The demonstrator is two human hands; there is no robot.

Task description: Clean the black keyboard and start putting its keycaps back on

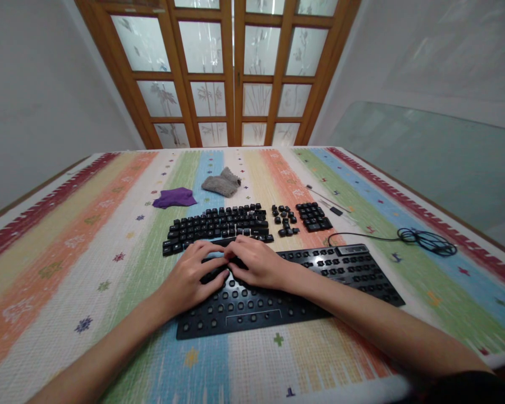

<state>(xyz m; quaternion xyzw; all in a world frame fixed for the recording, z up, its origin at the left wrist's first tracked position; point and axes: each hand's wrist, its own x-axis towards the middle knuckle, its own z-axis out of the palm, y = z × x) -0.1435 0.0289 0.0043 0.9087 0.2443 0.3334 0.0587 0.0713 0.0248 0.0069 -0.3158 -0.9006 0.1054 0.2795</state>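
A black keyboard base (252, 320) lies on the tablecloth, its keycaps off and its bare key posts showing. Both hands meet over its upper left part. My left hand (193, 275) has its fingers curled, with thumb and forefinger close together at the tips. Against those tips, my right hand (252, 261) bends its fingers inward in a pinch. Whatever is between the fingertips is hidden or too small to name. Just beyond the hands lie black keycaps (214, 223) set out in rows, with smaller groups of keycaps (284, 216) and number-pad keycaps (314, 216) to the right.
A purple cloth (175, 197) and a grey cloth (222, 183) lie behind the keycaps. At the right are a coiled cable (427, 241), a thin stick-like tool (326, 197) and a small black piece (336, 211). The striped tablecloth (122, 292) covers the table.
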